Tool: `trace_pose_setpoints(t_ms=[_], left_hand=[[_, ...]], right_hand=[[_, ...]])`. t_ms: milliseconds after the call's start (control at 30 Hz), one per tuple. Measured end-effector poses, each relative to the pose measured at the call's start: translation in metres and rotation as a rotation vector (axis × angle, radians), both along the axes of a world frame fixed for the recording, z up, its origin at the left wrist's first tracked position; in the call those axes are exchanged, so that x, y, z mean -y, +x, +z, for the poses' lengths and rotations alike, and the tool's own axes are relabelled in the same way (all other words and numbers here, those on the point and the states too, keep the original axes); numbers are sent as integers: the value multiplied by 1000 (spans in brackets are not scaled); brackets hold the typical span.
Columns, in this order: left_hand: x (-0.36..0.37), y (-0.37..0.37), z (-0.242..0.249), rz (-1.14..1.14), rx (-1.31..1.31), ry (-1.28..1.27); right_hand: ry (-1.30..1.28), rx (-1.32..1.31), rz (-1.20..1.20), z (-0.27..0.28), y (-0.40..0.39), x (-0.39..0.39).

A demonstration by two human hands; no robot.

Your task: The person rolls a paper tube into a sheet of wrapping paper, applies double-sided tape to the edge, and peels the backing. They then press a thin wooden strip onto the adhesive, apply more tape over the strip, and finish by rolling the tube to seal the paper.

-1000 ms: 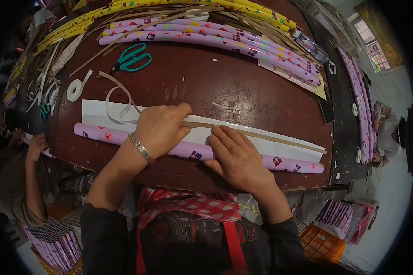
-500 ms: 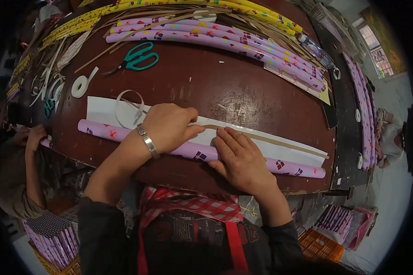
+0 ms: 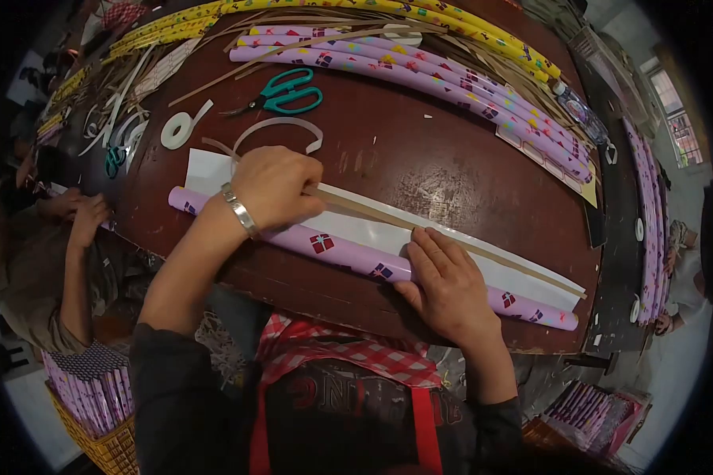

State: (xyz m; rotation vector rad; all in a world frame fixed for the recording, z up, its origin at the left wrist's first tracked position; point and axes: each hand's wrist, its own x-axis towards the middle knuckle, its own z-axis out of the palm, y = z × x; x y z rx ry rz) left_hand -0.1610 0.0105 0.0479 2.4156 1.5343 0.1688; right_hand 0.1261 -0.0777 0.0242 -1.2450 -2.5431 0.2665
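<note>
A purple roll of wrapping paper (image 3: 356, 260) with a gift pattern lies across the table in front of me, its white inner edge (image 3: 372, 222) spread out behind it. Along that white edge runs a narrow brown strip (image 3: 499, 260). Near its left part, my left hand (image 3: 276, 190) is closed in a pinch on the strip. My right hand (image 3: 449, 289) rests with fingers stretched flat, fingertips on the strip and palm over the roll. A curled pale strip (image 3: 281, 123) arches behind my left hand.
Teal-handled scissors (image 3: 287, 93) and a white tape roll (image 3: 177, 131) lie beyond the paper. Several purple rolls (image 3: 420, 83), yellow rolls (image 3: 451, 28) and loose brown strips (image 3: 214, 87) fill the far side. Other people's hands (image 3: 87, 212) work at the left.
My left hand has slid left along the strip, away from my right hand. The strip between them is straighter than before. The pale curl has shifted, and the camera view has turned.
</note>
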Motion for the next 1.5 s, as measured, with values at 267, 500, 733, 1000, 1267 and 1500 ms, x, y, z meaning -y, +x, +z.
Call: trace_pose_setpoints(t_ms=[267,500,733,1000,1267,1500], left_hand=[[5,-61,8,130,33,-2],[7,-97,1,184,72,101],[3,-114,-11,296,102,182],[-4,-132,-14,374,52,163],[-14,-173,-14,528,-35,214],[-21,-218,-21,666,-265,159]], right_hand=[[13,-4,12,-1,0,0],[0,9,9,-2,1,0],[-6,4,8,-2,1,0],[-14,6,6,-1,1,0],[-26,-5,-4,-2,1,1],[-20,8,3,-3,2,1]])
